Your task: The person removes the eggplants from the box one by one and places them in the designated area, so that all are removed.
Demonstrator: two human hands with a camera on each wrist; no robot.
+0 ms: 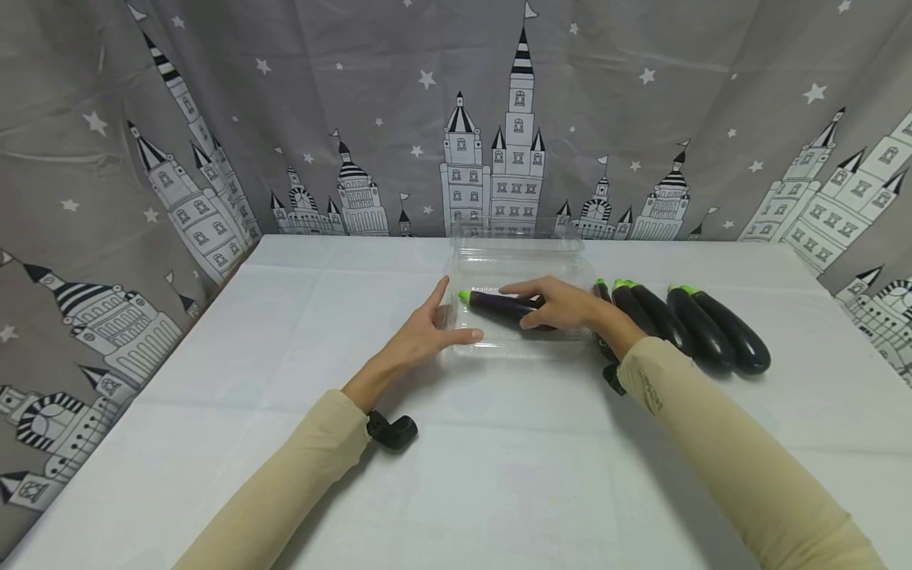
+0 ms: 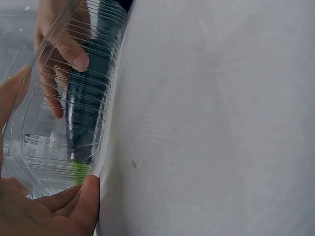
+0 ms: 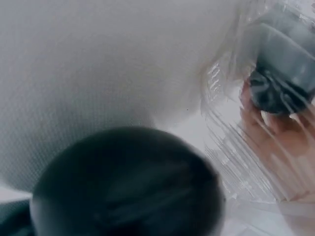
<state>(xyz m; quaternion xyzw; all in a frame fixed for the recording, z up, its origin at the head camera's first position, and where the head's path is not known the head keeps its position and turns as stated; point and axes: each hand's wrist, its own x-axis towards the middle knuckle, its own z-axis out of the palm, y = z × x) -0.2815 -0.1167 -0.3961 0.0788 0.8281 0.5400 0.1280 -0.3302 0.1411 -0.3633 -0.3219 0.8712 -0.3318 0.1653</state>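
A clear plastic container point(image 1: 523, 343) stands near the table's far side with its lid raised. My left hand point(image 1: 420, 336) holds its left end, thumb along the near rim and index finger along the side; the left wrist view shows fingers at its corner. Inside, a dark purple eggplant point(image 1: 492, 305) lies with its green stem end to the left. My right hand point(image 1: 556, 305) reaches in from the right and grips the eggplant's thicker part, thumb on the near side. In the right wrist view the right hand point(image 3: 280, 147) shows through the clear wall, around the eggplant's dark end point(image 3: 283, 88).
Several more eggplants point(image 1: 720, 328) lie on the white table right of the container, green ends pointing away; one is partly behind the right wrist. A large blurred dark eggplant point(image 3: 128, 182) fills the lower right wrist view. A grey castle-print curtain point(image 1: 399, 119) hangs behind.
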